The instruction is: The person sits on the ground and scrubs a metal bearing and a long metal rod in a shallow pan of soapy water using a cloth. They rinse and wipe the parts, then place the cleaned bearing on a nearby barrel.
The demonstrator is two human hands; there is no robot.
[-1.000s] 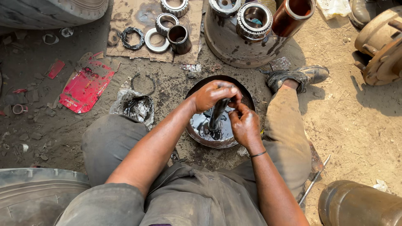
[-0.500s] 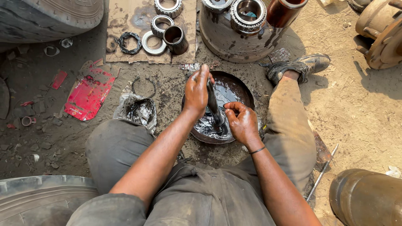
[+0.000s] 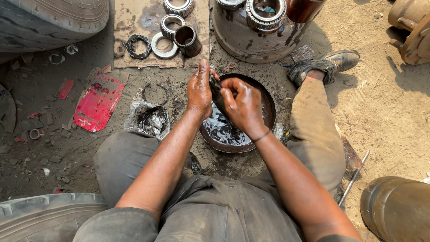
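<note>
Hands meet at the centre of the frame, above a round metal pan (image 3: 264,96) of dark oily liquid set on the dirt between the person's legs. The left hand (image 3: 199,92) stands with its palm flat against a short dark part (image 3: 216,92), fingers stretched straight upward, while the right hand (image 3: 244,105) has its fingers curled and clamped around the same piece from the other side. Half a second ago that piece sat lower, its end down in the liquid; now it is lifted clear of the surface and pressed between both hands, which suggests a shift from dipping to rubbing or turning it. What the part is exactly I cannot tell, since grease and fingers hide most of it. In the upper left of the frame a sheet of cardboard (image 3: 134,18) carries bearing rings (image 3: 164,45) and a dark sleeve (image 3: 187,40); a large hub (image 3: 255,38) stands just above the pan, and a torn red packet (image 3: 96,103) lies at left.
</note>
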